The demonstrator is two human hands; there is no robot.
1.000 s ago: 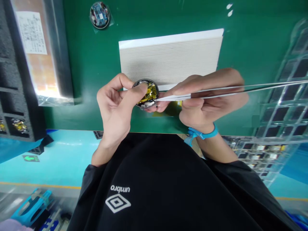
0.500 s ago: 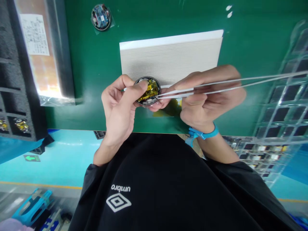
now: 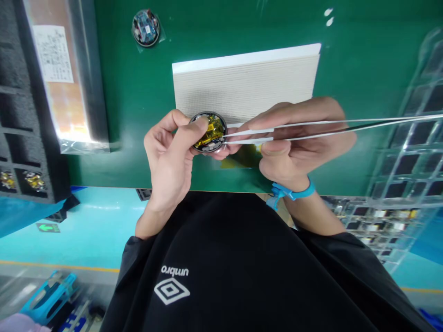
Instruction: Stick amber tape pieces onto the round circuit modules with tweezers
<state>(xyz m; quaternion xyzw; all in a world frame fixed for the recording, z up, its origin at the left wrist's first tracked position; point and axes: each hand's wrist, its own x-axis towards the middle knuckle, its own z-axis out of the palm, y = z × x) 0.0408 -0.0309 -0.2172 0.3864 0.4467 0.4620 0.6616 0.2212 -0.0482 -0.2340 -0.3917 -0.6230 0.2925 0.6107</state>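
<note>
Head view: the left hand [image 3: 169, 159] is nearly closed, gripping a round electronic assembly [image 3: 217, 131] at its left side. Its thumb lies on the upper face, and its bent forefinger is at the far rim. The assembly, dark-rimmed with gold-yellow film and small components inside, is held over the near edge of a pale ribbed pad [image 3: 245, 87]; whether it touches the pad cannot be determined.

The right hand [image 3: 308, 133] is partly closed, holding white-tipped tweezers [image 3: 263, 140] between thumb and fingers. The tweezer arms stand slightly apart, with both tips at the right rim of the assembly; whether they pinch anything is too small to tell. Fingertips show beside and below that rim, but their attribution to either hand is unclear. A blue wrist strap [image 3: 299, 192] encircles the right wrist.

The pad lies on a green work surface [image 3: 360, 69]. Beyond the left hand, a second round circuit assembly [image 3: 146, 28] rests on a piece of clear film. At far left, a compartmented black foam tray [image 3: 43, 120] holds gold-and-silver parts [image 3: 34, 180] in its near compartments. Beside it is a clear bag [image 3: 78, 115] with a printed white label [image 3: 53, 53]. Clear plastic trays [image 3: 403, 150] with dark rectangular pockets or contents occupy the right side.
</note>
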